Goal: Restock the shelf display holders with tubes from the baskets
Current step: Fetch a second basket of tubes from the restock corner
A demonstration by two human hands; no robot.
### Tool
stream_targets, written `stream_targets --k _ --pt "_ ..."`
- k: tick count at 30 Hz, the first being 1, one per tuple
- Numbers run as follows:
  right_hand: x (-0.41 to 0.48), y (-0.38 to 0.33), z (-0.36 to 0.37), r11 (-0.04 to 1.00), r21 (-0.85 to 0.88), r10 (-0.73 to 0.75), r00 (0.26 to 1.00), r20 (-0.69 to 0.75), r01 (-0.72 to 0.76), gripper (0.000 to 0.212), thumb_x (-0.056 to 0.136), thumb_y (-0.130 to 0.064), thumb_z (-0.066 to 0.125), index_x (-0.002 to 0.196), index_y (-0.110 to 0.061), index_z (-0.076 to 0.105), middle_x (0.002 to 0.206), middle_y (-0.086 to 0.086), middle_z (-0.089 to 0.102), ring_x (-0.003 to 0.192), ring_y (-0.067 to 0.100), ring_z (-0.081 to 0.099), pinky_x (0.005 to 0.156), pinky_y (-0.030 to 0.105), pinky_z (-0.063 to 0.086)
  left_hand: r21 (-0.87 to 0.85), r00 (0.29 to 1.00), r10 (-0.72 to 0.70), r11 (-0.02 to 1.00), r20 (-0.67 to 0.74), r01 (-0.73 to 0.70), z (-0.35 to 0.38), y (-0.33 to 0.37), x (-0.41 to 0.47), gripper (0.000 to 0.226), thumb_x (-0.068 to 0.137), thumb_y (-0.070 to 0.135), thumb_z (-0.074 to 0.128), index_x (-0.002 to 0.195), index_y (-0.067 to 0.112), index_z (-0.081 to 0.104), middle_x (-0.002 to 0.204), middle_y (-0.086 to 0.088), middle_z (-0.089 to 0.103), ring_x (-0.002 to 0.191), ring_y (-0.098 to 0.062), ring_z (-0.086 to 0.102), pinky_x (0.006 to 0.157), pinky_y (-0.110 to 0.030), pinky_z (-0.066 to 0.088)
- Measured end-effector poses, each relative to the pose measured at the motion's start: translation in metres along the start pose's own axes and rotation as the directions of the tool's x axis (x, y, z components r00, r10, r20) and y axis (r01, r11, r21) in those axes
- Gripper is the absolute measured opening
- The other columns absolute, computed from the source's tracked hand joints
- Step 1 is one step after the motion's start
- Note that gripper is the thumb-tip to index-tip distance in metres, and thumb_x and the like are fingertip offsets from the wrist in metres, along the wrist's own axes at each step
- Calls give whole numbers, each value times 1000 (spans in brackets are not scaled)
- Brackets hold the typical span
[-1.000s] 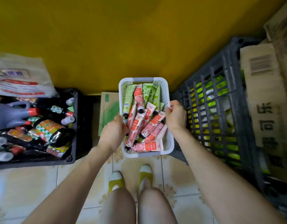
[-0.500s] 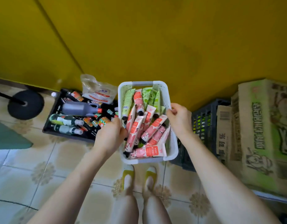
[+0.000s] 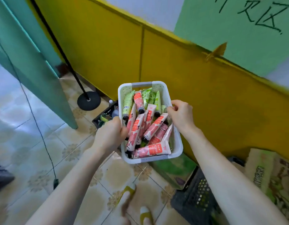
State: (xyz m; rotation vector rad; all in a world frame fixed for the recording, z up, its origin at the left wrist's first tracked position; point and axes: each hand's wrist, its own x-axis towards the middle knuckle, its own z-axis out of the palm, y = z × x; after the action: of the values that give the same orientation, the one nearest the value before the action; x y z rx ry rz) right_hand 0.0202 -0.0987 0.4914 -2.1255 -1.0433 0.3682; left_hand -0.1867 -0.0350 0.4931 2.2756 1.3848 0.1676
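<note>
Head view, single frame, some motion blur at the edges.

- White plastic basket (image 3: 156, 159): held off the tiled floor (image 3: 43, 151), in front of the yellow wall panel (image 3: 189, 75). Perforated walls, grey handle strip at the far end.
- Left hand (image 3: 110, 135): fingers curled round the basket's left rim, gripping it. Fingertips are hidden inside the wall.
- Right hand (image 3: 181, 114): thumb and bent fingers pinch the right rim, nearer the far end.
- Contents: pink tubes (image 3: 150, 151) lie criss-crossed at the near end and middle. Green tubes (image 3: 128, 101) are packed at the far end. All have black caps where caps show.
- Labels: each pink tube carries an orange-red block with white characters, too small to read. One green tube has dark print near its cap, also unreadable.
- Green sign (image 3: 238, 30), upper right: black handwritten characters, cut off by the frame top, so I cannot read them with confidence.
- Cardboard box (image 3: 270, 172), lower right: green print with large characters, blurred.
- Black crate (image 3: 194, 202): on the floor just beside that box.
- Green carton (image 3: 174, 169): on the floor below the basket's near end.
- Black tray (image 3: 106, 115): partly hidden behind the left hand and holds bottles.
- Round black stand base (image 3: 89, 101): on the floor near the tray, with a thin pole rising from it.
- Teal panel (image 3: 26, 54): stands at left.
</note>
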Motion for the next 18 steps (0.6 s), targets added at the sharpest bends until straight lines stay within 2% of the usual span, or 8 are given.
stream_targets --k 3,5,8,10,13,18 --pt "-8 -37 2 992 16 -130 988 88 129 21 84 -5 51 67 8 52 60 14 42 57 18 31 53 30 24 -59 993 -88 995 -79 84 -24 -10 -39 20 93 24 47 84 6 46 83 -7 57 73 -29 55 64 -37 48" --pt "-17 -64 7 973 38 -230 962 149 227 25 84 -4 51 60 0 45 56 6 34 56 18 26 49 25 21 -81 980 -151 987 -131 142 -41 -18 -66 16 93 22 46 84 9 43 81 -5 51 74 -26 50 61 -32 41" --pt "-38 -104 21 937 63 -349 901 259 344 25 88 -6 49 63 -4 46 56 5 37 54 17 31 45 18 27 -102 939 -279 959 -200 263 -64 -34 -111 25 92 19 46 70 16 35 73 -4 47 66 -21 44 53 -29 30" --pt "-54 -129 36 910 86 -411 852 325 406 24 89 -8 50 66 0 52 59 8 45 54 17 35 45 19 26 -130 904 -356 934 -236 334 -76 -52 -142 23 90 16 47 69 13 38 72 -7 49 69 -27 49 54 -30 31" --pt "-84 -168 65 858 150 -508 766 395 492 23 88 -10 52 72 5 60 68 16 56 61 20 43 55 30 31 -108 817 -494 868 -296 485 -95 -74 -191 13 90 17 47 82 6 46 83 -12 54 77 -31 52 59 -32 34" --pt "-160 -238 112 748 292 -653 581 487 596 25 89 -11 53 69 4 58 64 15 54 60 19 43 53 29 30 -189 616 -689 711 -382 677 -120 -110 -284 28 92 21 45 67 15 33 68 -2 44 66 -25 47 56 -30 32"
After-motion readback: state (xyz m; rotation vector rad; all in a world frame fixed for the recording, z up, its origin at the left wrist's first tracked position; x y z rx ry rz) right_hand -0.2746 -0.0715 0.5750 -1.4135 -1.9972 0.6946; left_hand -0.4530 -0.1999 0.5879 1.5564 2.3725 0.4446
